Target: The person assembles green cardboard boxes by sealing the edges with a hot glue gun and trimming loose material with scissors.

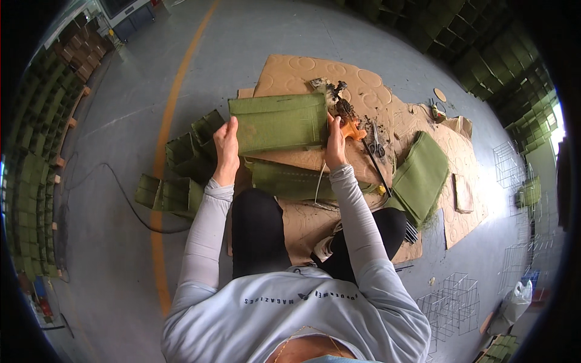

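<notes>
A rectangular green fabric panel (278, 124), folded or lined at its edges, is held up in front of me between both hands. My left hand (226, 148) grips its left edge, thumb on top. At the right edge, my right hand (336, 146) is closed on the panel. An orange tool (351, 129) shows just beyond the right fingers; I cannot tell whether it is held or lies there. Beneath the panel are a cardboard piece (290, 158) and another green fabric piece (281, 180). Dark-handled scissors (376, 147) lie to the right.
Cardboard sheets (290, 69) cover the floor (121, 199). Green fabric boxes (172, 195) stand left, flat green fabric (423, 172) lies right. Dark scraps (345, 109) lie beyond. Wire frames (451, 302) and a white bag (517, 302) are lower right; stacked green boxes (30, 206) line the left.
</notes>
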A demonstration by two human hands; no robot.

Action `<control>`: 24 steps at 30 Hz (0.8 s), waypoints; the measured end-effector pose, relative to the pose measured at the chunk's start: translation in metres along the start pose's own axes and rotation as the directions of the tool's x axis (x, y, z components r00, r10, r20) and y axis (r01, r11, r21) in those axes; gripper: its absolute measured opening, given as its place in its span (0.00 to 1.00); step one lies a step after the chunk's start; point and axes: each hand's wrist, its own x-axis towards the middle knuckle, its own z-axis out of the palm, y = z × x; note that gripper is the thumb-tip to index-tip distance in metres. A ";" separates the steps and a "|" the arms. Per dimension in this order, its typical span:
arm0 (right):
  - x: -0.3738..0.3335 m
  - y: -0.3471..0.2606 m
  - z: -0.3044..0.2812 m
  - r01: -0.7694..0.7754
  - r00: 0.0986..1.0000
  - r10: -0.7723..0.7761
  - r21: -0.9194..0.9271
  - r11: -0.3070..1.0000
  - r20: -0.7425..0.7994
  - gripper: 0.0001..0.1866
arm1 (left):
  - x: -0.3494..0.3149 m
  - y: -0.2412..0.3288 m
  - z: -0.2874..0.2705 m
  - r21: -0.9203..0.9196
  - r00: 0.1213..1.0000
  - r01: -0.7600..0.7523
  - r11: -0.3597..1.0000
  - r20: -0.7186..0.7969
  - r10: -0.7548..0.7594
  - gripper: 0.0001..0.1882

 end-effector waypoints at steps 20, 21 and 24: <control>-0.059 -0.055 0.040 0.279 0.953 -0.302 -0.358 0.891 -0.008 0.26 | -0.084 0.073 0.051 0.647 0.740 -0.638 0.416 0.367 0.563 0.14; -0.053 -0.052 0.041 0.343 0.935 -0.351 -0.404 0.848 0.058 0.27 | -0.089 0.073 0.057 0.673 0.748 -0.626 0.393 0.376 0.548 0.12; -0.046 -0.059 0.057 0.331 0.943 -0.302 -0.440 0.834 0.139 0.27 | -0.096 0.069 0.065 0.677 0.754 -0.638 0.368 0.449 0.480 0.11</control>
